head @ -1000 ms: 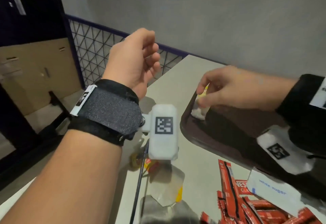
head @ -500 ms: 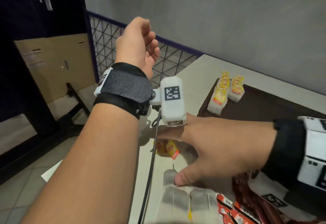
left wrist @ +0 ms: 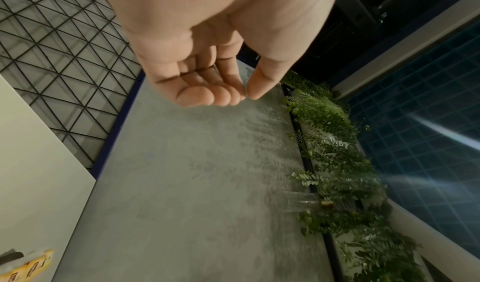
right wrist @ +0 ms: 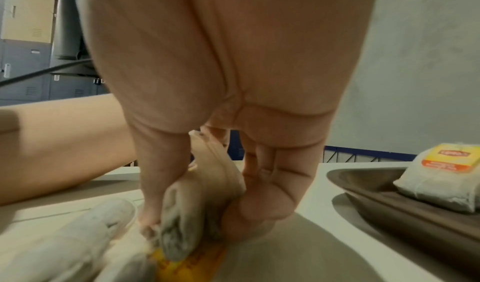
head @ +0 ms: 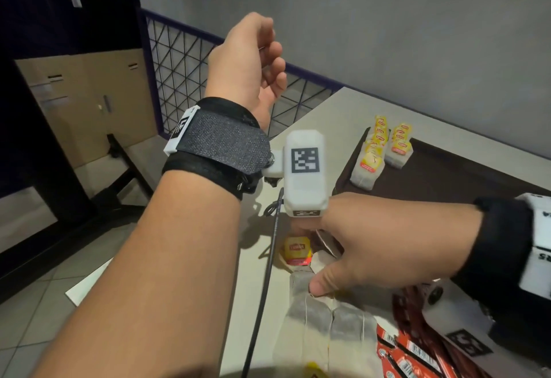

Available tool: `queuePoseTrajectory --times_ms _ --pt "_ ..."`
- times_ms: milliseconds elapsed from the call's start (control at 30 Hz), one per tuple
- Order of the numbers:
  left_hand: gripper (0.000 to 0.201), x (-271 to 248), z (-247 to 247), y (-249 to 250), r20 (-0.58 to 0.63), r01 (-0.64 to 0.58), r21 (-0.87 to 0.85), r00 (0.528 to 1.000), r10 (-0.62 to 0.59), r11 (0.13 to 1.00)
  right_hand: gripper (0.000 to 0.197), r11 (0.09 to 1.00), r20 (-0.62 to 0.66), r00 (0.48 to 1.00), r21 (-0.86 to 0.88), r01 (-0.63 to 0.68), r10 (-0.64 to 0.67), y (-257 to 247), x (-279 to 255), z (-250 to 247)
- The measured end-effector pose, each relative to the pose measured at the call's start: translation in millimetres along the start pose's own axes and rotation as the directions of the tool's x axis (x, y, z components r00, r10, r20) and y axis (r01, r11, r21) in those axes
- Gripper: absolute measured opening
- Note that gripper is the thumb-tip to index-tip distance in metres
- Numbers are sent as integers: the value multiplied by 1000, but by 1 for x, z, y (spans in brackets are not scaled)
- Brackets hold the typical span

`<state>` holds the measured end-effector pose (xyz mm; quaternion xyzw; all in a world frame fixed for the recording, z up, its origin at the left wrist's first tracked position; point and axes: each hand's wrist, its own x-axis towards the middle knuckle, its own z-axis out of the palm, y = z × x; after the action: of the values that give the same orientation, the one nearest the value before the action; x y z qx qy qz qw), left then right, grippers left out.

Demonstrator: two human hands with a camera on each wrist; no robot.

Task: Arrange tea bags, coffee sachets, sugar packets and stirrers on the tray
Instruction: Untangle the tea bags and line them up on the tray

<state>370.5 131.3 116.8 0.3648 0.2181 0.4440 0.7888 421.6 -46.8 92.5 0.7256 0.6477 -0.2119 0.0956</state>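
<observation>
My right hand (right wrist: 207,105) pinches a soft, light tea bag (right wrist: 182,220) by its body on the surface (head: 322,115); left hand (head: 247,61) loose, empty.

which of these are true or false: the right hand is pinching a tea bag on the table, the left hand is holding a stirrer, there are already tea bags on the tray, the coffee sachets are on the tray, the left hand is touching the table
1. The right hand is pinching a tea bag on the table. True.
2. The left hand is holding a stirrer. False: it holds nothing, its fingers loosely curled.
3. Tea bags already lie on the tray. True: a group of tea bags sits at its far left end.
4. The coffee sachets are on the tray. False: they lie on the table, nearer the person.
5. The left hand is touching the table. False: it is raised in the air above it.
</observation>
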Motion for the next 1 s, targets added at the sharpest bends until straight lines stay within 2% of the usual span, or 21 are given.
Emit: queuePoseTrajectory --times_ms 67,200,467,567,733,833,900,1000 --pt "20 0 0 0 -4 -2 1 1000 2 1000 31 997 -31 999 77 -24 27 1 -6 -1" --pt "20 -3 3 -1 10 -10 11 1000 10 1000 22 982 -73 997 188 -9 24 10 -13 5" --pt "18 -5 8 -7 46 -10 54 999 7 998 24 932 -127 988 362 -34 85 29 -32 9" --pt "17 -7 10 -9 61 -10 61 998 6 998 34 917 -195 977 399 -1 86 39 -38 9" --pt "19 -13 15 -13 113 -6 77 994 -2 997 49 841 -253 957 540 21 138 55 -59 5" --pt "19 -23 24 -17 194 13 126 980 -37 992 43 684 -316 930 722 107 188 61 -80 6" --pt "17 -33 33 -21 291 13 191 954 -69 981 36 586 -393 890 787 194 233 65 -95 7" --pt "12 -56 50 -30 483 -47 320 867 -120 946 33 410 -479 820 847 338 314 72 -115 6"
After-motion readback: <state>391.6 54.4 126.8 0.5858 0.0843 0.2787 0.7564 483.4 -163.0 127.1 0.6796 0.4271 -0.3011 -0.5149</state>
